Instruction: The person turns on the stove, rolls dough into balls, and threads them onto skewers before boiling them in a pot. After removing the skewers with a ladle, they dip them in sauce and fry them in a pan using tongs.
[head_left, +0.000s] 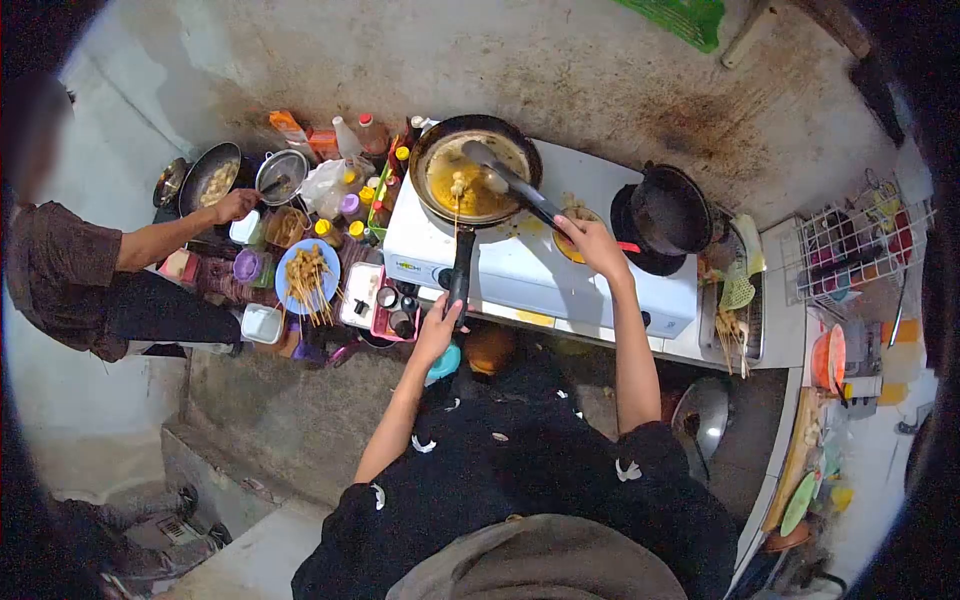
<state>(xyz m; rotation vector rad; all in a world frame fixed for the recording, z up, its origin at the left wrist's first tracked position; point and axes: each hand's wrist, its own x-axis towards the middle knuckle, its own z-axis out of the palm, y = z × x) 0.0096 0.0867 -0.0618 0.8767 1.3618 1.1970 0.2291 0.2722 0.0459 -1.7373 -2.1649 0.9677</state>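
Note:
My left hand (438,325) is wrapped round the black handle of a frying pan (530,150) on the left side of a white gas stove (590,285). Yellowish liquid lies in the pan, with a skewer (458,200) of small pieces in it. My right hand (595,245) holds the dark handle of a spatula (515,182), whose head is over the pan. Behind that hand, a round container (572,250) of yellow contents is partly hidden.
At the left, a person (70,270) reaches toward a strainer (282,178). A blue plate (291,297) holds several skewers, near bottles and tubs. A dark pot (672,208) stands on the stove's right side. Further right are a tray (757,345) with skewers and a wire rack (850,245).

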